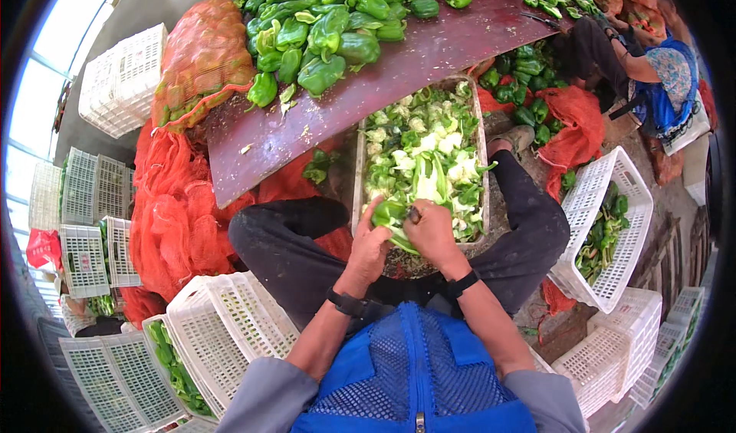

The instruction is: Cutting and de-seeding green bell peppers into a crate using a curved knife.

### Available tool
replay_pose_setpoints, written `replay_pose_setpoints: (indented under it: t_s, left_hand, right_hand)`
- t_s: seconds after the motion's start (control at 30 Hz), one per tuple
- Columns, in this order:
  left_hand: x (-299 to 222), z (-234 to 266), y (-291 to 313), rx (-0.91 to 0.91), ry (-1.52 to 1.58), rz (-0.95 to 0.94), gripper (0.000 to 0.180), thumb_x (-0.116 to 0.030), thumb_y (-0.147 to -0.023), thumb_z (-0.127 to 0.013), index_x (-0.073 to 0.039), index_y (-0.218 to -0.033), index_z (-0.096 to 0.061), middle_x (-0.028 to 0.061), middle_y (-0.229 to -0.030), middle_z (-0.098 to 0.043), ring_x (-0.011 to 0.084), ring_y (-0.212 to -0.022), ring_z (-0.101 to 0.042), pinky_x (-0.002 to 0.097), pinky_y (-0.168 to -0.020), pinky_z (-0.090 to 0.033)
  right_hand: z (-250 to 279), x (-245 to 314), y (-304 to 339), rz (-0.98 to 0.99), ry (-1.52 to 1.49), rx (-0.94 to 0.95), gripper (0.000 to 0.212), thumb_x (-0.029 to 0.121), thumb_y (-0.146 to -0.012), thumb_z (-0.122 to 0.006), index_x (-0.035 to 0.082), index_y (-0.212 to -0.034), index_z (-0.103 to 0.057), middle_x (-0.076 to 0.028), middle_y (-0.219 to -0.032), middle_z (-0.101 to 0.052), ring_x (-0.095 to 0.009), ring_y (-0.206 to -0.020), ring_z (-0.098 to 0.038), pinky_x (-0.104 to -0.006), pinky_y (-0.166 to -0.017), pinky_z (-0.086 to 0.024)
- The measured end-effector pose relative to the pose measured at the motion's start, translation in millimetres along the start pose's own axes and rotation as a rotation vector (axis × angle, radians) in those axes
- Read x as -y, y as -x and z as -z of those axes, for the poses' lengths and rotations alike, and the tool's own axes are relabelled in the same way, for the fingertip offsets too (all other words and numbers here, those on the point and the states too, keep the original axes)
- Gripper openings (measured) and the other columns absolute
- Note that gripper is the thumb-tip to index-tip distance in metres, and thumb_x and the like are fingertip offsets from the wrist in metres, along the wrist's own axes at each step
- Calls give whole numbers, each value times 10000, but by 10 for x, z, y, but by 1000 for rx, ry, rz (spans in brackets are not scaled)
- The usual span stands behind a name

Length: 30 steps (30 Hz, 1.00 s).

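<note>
In the head view, the left hand (369,241) is gripping a green bell pepper (390,214) over the trough-like crate (485,199) of pepper trimmings (418,157), the right hand (433,235) is clasping a small dark tool (414,215); markings on the white lattice crates (86,250) are appearing unreadable

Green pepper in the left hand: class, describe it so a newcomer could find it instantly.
Start at the central crate of pale pepper scraps. At its near end, the left hand grips the green pepper: glossy and greener than the loose scraps beyond it.
</note>
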<state>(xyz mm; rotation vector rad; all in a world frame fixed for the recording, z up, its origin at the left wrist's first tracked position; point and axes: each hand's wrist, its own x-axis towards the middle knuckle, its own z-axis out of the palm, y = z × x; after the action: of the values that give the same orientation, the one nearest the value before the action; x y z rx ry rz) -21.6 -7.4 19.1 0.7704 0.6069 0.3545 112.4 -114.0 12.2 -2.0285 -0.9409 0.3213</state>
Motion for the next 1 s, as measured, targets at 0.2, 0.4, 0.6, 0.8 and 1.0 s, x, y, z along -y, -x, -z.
replay_pose_setpoints:
  t_s: [0.2,0.4,0.6,0.8,1.0]
  left_hand:
    - [-34,-21,-22,-87,165,28,724,8,-893,-505,-64,-1598,-357,129,-1337,-620,259,-1143,-666,429,-968,-576]
    - [59,-68,-59,-117,59,-26,658,-2,-918,-519,-80,-1557,-381,115,-1363,-622,271,-1200,-648,475,-1023,-542]
    - [194,-219,4,-219,231,122,426,-56,-986,-568,-73,-1407,-507,100,-1236,-672,249,-1085,-681,422,-944,-565]
    - [572,280,-124,-245,213,155,193,-102,-1003,-577,-57,-1181,-639,88,-1052,-725,231,-954,-719,411,-885,-584]
    - [335,115,-85,-199,278,124,355,-114,-992,-593,-51,-1341,-599,115,-1186,-704,253,-1072,-706,422,-956,-588]
  right_hand:
    - [210,62,30,-491,-718,-111,79,55,-885,-717,-17,-856,-701,-30,-628,-610,-70,-575,-520,-294,-528,-413]
    - [185,148,105,-271,-280,162,229,210,-842,-764,-10,-863,-707,-170,-663,-633,-289,-587,-633,-415,-599,-508]
    - [213,189,134,-267,-168,229,198,156,-819,-732,-33,-841,-678,-187,-620,-587,-263,-527,-528,-423,-568,-457]
    - [200,159,269,-228,-291,282,155,105,-824,-712,-30,-790,-643,-174,-634,-595,-251,-573,-627,-422,-575,-475]
    - [588,333,274,-556,-985,172,59,37,-914,-686,21,-956,-724,26,-700,-640,-67,-488,-538,-248,-427,-393]
